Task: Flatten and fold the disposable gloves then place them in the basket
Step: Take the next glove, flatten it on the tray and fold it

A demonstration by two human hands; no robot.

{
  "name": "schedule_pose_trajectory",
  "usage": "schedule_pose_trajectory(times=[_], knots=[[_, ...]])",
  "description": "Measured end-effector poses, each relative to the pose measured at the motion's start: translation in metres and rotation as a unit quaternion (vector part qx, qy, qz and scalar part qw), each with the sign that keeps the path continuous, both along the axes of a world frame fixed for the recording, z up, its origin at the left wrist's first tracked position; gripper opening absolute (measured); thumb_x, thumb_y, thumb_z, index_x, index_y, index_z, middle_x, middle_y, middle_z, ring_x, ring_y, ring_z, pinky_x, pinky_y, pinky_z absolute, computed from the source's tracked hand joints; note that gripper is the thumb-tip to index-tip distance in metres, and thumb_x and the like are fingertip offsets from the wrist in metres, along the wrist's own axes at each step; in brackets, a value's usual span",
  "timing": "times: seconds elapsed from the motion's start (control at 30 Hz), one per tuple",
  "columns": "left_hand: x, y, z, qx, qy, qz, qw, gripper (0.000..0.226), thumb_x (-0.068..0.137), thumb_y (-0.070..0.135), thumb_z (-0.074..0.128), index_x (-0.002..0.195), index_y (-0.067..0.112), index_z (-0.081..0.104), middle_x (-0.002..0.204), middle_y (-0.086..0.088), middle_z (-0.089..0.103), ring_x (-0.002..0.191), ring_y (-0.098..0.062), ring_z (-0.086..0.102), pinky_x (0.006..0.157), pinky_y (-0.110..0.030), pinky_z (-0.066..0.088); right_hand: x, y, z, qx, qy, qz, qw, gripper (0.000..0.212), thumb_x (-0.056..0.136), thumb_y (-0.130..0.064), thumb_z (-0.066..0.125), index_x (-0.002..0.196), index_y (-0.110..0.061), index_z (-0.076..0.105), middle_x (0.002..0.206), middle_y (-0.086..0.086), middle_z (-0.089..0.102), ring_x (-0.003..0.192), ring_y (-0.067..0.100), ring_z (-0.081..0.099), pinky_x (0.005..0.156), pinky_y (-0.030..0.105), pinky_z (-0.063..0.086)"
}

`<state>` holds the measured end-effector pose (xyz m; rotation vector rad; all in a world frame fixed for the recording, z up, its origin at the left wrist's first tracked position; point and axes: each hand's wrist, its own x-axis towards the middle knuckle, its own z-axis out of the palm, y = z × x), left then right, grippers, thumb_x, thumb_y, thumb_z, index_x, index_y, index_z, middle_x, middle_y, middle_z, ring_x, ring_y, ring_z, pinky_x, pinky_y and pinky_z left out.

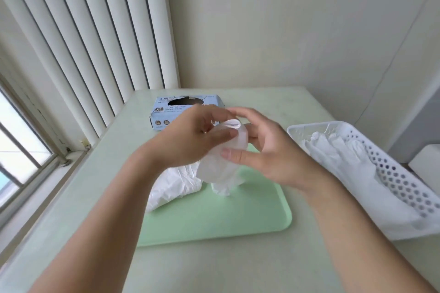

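A white disposable glove (pixel 217 164) hangs in the air above the green mat (pixel 214 216), held up between both hands near the middle of the view. Its rolled cuff opening (pixel 232 124) faces up, and its crumpled lower end dangles toward the mat. The left hand (pixel 190 138) pinches the glove near the cuff, thumb and fingers closed on the thin material. The right hand (pixel 264 150) holds the glove from the other side, its thumb pressed across the glove's front and its fingers curled round behind the cuff.

At about 8 o'clock from the held glove, a loose heap of more white gloves (pixel 171 185) lies on the mat's left part, partly under the left wrist. At 11 o'clock, beyond the hands, a pale blue glove box (pixel 164 112) marked XL stands on the tabletop (pixel 214 269), its top opening torn.

At 3 o'clock, well apart from the mat, a white perforated basket (pixel 390 173) rests on the tabletop with white gloves (pixel 333 150) lying inside it.
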<state>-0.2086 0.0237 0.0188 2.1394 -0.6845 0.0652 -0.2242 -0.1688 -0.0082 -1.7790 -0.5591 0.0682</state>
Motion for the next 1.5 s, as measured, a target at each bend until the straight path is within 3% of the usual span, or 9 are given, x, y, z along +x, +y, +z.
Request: schedule_pose_trajectory(times=[0.1, 0.27, 0.43, 0.5, 0.7, 0.83, 1.1, 1.27, 1.5], knots=[[0.003, -0.002, 0.014, 0.004, -0.026, 0.027, 0.999, 0.013, 0.093, 0.021, 0.074, 0.106, 0.022, 0.071, 0.079, 0.012, 0.064, 0.049, -0.011, 0.042, 0.049, -0.017, 0.037, 0.008, -0.002, 0.016, 0.070, 0.021, -0.024, 0.997, 0.044, 0.079, -0.006, 0.084, 0.119, -0.015, 0.067, 0.104, 0.010, 0.077, 0.092, 0.020, 0.073, 0.088, 0.038, 0.058], [-0.002, 0.005, 0.010, -0.053, -0.004, 0.096, 0.994, 0.035, 0.083, 0.035, 0.081, 0.111, 0.022, 0.065, 0.079, 0.003, 0.069, 0.048, -0.004, 0.044, 0.047, -0.012, 0.034, 0.010, -0.006, 0.017, 0.070, 0.051, -0.051, 0.995, 0.024, 0.082, -0.030, 0.081, 0.098, -0.013, 0.079, 0.099, 0.019, 0.074, 0.088, 0.020, 0.062, 0.087, 0.035, 0.045], [-0.006, 0.014, 0.003, -0.113, 0.067, 0.039, 0.991, 0.043, 0.076, 0.061, 0.080, 0.100, 0.027, 0.074, 0.093, -0.015, 0.074, 0.076, -0.035, 0.065, 0.071, -0.047, 0.053, 0.007, -0.003, 0.019, 0.142, 0.092, -0.071, 0.983, 0.012, 0.091, -0.023, 0.073, 0.091, -0.011, 0.075, 0.093, 0.012, 0.071, 0.085, 0.025, 0.064, 0.081, 0.040, 0.047], [-0.010, 0.017, 0.000, -0.117, 0.071, 0.036, 0.990, 0.048, 0.069, 0.059, 0.085, 0.099, 0.022, 0.077, 0.102, -0.011, 0.074, 0.091, -0.033, 0.070, 0.083, -0.048, 0.055, 0.005, -0.003, 0.022, 0.177, 0.112, -0.071, 0.975, 0.009, 0.093, -0.018, 0.068, 0.091, -0.011, 0.073, 0.090, 0.010, 0.073, 0.079, 0.023, 0.067, 0.076, 0.035, 0.053], [-0.017, 0.021, -0.001, -0.134, 0.019, 0.047, 0.990, 0.027, 0.081, 0.040, 0.083, 0.077, 0.016, 0.075, 0.069, -0.006, 0.066, 0.063, -0.016, 0.058, 0.061, -0.032, 0.044, -0.003, -0.012, 0.027, 0.145, 0.086, -0.046, 0.985, 0.019, 0.090, -0.003, 0.068, 0.108, -0.010, 0.070, 0.087, 0.008, 0.075, 0.079, 0.021, 0.070, 0.072, 0.032, 0.059], [-0.023, 0.017, 0.012, -0.167, 0.044, 0.022, 0.985, 0.019, 0.078, 0.036, 0.086, 0.080, 0.018, 0.079, 0.084, -0.009, 0.077, 0.085, -0.042, 0.071, 0.082, -0.057, 0.056, -0.004, -0.020, 0.033, 0.138, 0.077, -0.012, 0.987, 0.031, 0.086, 0.003, 0.071, 0.112, -0.014, 0.070, 0.091, 0.008, 0.073, 0.078, 0.019, 0.068, 0.065, 0.029, 0.057], [0.025, 0.002, -0.006, -0.144, 0.147, 0.123, 0.971, 0.009, 0.085, 0.013, 0.081, 0.084, 0.006, 0.076, 0.074, 0.006, 0.074, 0.074, -0.016, 0.069, 0.063, -0.023, 0.058, 0.043, -0.016, 0.019, 0.053, 0.092, -0.104, 0.989, 0.021, 0.091, 0.005, 0.068, 0.107, -0.008, 0.069, 0.089, 0.010, 0.075, 0.078, 0.018, 0.069, 0.082, 0.036, 0.059], [0.042, -0.010, 0.020, -0.165, 0.012, 0.167, 0.972, 0.011, 0.089, 0.016, 0.078, 0.086, 0.007, 0.074, 0.056, 0.015, 0.065, 0.043, 0.002, 0.050, 0.042, -0.012, 0.037, 0.060, -0.011, 0.040, 0.095, -0.012, -0.165, 0.982, 0.018, 0.089, 0.001, 0.073, 0.103, -0.010, 0.070, 0.091, 0.012, 0.074, 0.081, 0.018, 0.068, 0.087, 0.038, 0.057], [0.024, -0.002, -0.034, -0.064, -0.091, 0.131, 0.985, 0.008, 0.086, 0.021, 0.082, 0.082, 0.017, 0.077, 0.081, 0.012, 0.076, 0.075, 0.006, 0.068, 0.074, -0.010, 0.047, 0.036, -0.022, -0.005, 0.055, -0.076, -0.172, 0.981, 0.032, 0.085, 0.009, 0.073, 0.091, -0.022, 0.071, 0.079, -0.007, 0.072, 0.070, 0.004, 0.064, 0.073, 0.018, 0.052]])
